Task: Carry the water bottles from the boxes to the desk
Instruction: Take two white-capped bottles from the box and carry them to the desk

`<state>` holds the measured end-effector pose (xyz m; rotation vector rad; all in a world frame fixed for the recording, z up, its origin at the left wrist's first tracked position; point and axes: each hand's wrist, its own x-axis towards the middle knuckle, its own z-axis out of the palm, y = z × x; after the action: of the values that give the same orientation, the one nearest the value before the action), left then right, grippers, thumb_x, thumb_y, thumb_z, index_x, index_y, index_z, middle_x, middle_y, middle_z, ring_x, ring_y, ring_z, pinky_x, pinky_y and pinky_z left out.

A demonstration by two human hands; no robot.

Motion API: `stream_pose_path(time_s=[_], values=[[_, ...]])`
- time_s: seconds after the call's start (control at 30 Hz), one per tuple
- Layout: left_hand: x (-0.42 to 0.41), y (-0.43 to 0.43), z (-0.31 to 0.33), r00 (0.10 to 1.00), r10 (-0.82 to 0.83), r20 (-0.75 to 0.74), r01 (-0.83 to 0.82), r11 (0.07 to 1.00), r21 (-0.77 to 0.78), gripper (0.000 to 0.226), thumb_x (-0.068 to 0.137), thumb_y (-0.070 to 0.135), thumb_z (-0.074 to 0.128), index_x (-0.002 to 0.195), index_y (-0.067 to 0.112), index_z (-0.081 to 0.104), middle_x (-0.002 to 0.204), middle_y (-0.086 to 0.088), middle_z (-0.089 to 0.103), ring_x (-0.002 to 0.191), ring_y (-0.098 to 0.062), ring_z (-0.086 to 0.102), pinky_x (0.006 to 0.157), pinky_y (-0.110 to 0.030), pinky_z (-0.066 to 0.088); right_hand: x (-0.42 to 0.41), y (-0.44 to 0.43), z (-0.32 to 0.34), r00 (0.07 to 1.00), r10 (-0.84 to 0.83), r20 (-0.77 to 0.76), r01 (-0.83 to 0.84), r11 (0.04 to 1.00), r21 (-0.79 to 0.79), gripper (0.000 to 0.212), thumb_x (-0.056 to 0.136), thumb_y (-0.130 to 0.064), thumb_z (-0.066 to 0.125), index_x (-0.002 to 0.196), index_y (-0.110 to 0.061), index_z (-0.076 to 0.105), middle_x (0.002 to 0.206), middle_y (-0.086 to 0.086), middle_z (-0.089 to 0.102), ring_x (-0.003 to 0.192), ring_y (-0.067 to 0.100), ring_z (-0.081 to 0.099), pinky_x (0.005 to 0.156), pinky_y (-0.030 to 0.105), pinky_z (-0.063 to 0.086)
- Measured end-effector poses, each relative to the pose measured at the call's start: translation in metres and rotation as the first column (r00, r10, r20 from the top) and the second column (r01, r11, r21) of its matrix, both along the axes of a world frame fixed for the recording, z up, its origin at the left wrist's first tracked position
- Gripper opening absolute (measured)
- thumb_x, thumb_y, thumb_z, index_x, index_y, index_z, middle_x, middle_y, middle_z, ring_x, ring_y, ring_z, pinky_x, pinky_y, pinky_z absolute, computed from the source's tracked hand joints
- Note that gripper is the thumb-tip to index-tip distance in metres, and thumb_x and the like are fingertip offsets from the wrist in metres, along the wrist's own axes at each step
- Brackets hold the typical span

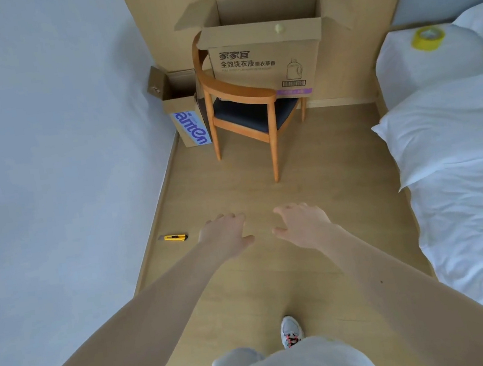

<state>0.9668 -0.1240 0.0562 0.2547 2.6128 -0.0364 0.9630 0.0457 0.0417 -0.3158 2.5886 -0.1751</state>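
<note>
Person is facing two open cardboard boxes. The large detergent box [264, 65] is sitting on the one wooden chair [243, 114]. The small box [187, 119] is standing on the floor beside it, against the wall.

Left hand [226, 236] and right hand [302, 224] are stretching forward side by side, each grip slack and holding nothing, likely readying for a two-handed lift.

Water bottles are not showing; presumably they are lying inside the boxes. Desk is out of view.

One yellow utility knife [175, 237] is lying on the floor, and one tape roll [427, 38] on the bed [462, 151].

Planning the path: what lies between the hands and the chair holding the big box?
Only bare floor, in the head view, separates left hand, right hand and chair.
</note>
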Motion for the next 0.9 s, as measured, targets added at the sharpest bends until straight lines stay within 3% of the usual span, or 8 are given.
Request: stream_pose_path(time_s=[0.27, 0.53, 0.9], values=[[-0.085, 0.015, 0.002, 0.995, -0.100, 0.001, 0.100, 0.995, 0.006, 0.047, 0.097, 0.045, 0.047, 0.133, 0.016, 0.046, 0.134, -0.005, 0.052, 0.126, -0.025, 0.044, 0.099, -0.038, 0.037, -0.069, 0.018, 0.004, 0.997, -0.077, -0.026, 0.077, 0.997, -0.004, 0.053, 0.100, -0.044, 0.041, 0.145, -0.018, 0.035, 0.145, 0.006, 0.043, 0.130, 0.027, 0.042, 0.101, 0.039, 0.036], [-0.192, 0.017, -0.001, 0.985, -0.169, -0.033, 0.170, 0.984, 0.043, 0.039, 0.097, 0.046, 0.047, 0.124, 0.018, 0.048, 0.122, -0.001, 0.054, 0.113, -0.023, 0.050, 0.078, -0.034, 0.039, -0.153, 0.022, -0.003, 0.986, -0.164, -0.035, 0.165, 0.986, 0.024, 0.054, 0.100, -0.044, 0.041, 0.147, -0.019, 0.032, 0.143, 0.005, 0.045, 0.128, 0.025, 0.043, 0.099, 0.038, 0.039], [-0.379, -0.017, 0.010, 0.960, -0.244, -0.138, 0.258, 0.961, 0.098, 0.044, 0.094, 0.049, 0.049, 0.128, 0.020, 0.050, 0.125, 0.002, 0.057, 0.113, -0.019, 0.052, 0.086, -0.034, 0.045, -0.319, -0.011, 0.018, 0.966, -0.250, -0.065, 0.253, 0.966, 0.054, 0.050, 0.100, -0.043, 0.042, 0.143, -0.019, 0.036, 0.138, 0.005, 0.048, 0.124, 0.025, 0.045, 0.097, 0.037, 0.040]])
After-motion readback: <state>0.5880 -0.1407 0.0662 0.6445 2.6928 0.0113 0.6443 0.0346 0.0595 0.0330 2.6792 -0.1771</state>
